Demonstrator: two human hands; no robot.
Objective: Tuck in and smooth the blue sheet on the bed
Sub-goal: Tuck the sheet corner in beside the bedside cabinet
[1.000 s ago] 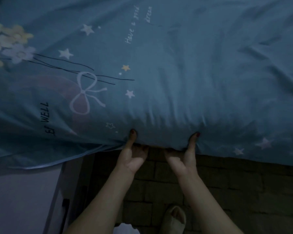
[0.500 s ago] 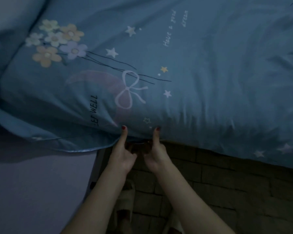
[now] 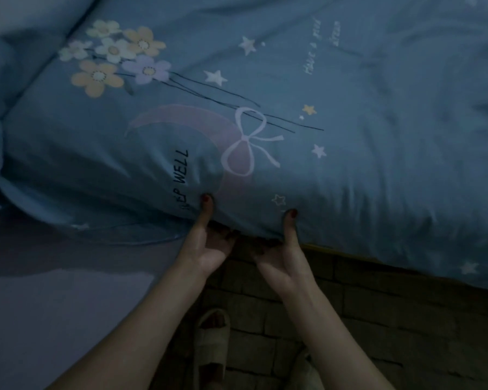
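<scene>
I see the blue sheet (image 3: 378, 136) spread over the bed, its near edge hanging at the side of the bed above the brick-pattern floor (image 3: 378, 319), and I see both hands at that edge, close beside each other. The left hand (image 3: 209, 249) pinches the edge with its thumb on top near the printed words "WELL" and its fingers curled under the cloth, and the right hand (image 3: 279, 254) pinches it the same way. A sandal (image 3: 212, 342) shows on the floor between the forearms.
</scene>
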